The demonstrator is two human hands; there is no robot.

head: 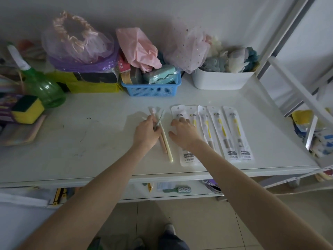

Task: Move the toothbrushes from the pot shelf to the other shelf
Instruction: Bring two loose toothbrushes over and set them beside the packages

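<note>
Several loose toothbrushes [166, 143] in cream, pink and grey lie bunched on the white shelf [90, 141]. My left hand [146, 131] rests on them with its fingers closed around the grey one's handle. To their right lies a row of several packaged disposable toothbrushes [232, 134] in white sleeves with yellow handles. My right hand [185, 131] hovers palm down, fingers spread, over the leftmost packets and holds nothing.
A blue basket [153, 90] and a white tub [221, 80] of cloths stand at the back. A green bottle [43, 87] and yellow sponges [27, 110] crowd the left. A white ladder frame [297, 91] rises at right. A lower shelf [171, 191] holds a hairbrush.
</note>
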